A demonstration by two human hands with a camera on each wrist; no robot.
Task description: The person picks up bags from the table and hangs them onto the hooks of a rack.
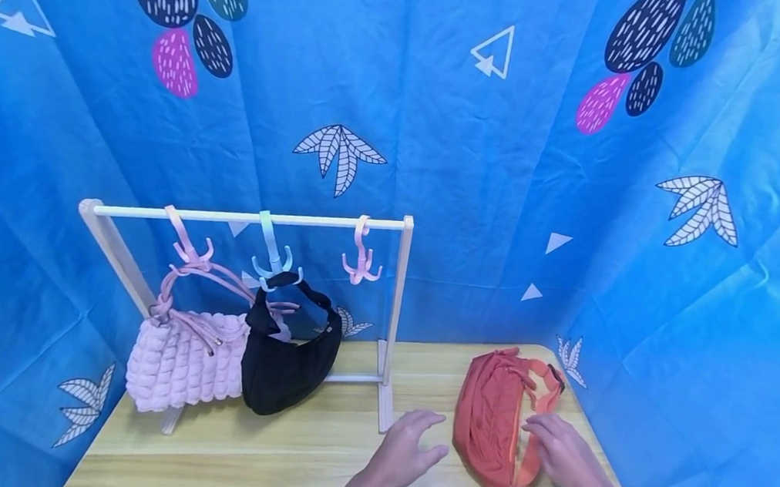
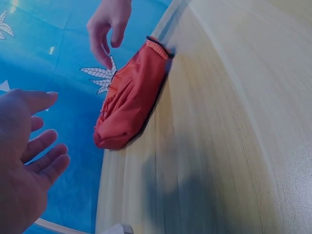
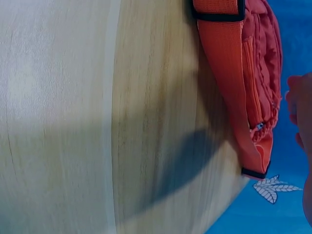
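A red waist bag (image 1: 489,422) lies on the wooden table, its orange strap (image 3: 219,63) looped along the right side with black buckles. To the left of the bag my left hand (image 1: 407,450) is held apart from it, fingers spread and nothing in them; the left wrist view shows its palm side. My right hand (image 1: 556,447) hovers over the strap side, fingers loosely bent downward. In the left wrist view a gap shows between that right hand (image 2: 109,29) and the red bag (image 2: 134,97). Only an edge of the right hand (image 3: 303,109) appears in the right wrist view.
On the left stands a small rack with a white rail (image 1: 225,217). A lilac puffy bag (image 1: 177,364) and a black bag (image 1: 292,366) hang from hooks there. A pink hook (image 1: 361,260) hangs bare at the right end. Blue patterned cloth (image 1: 494,167) surrounds the table (image 1: 260,456).
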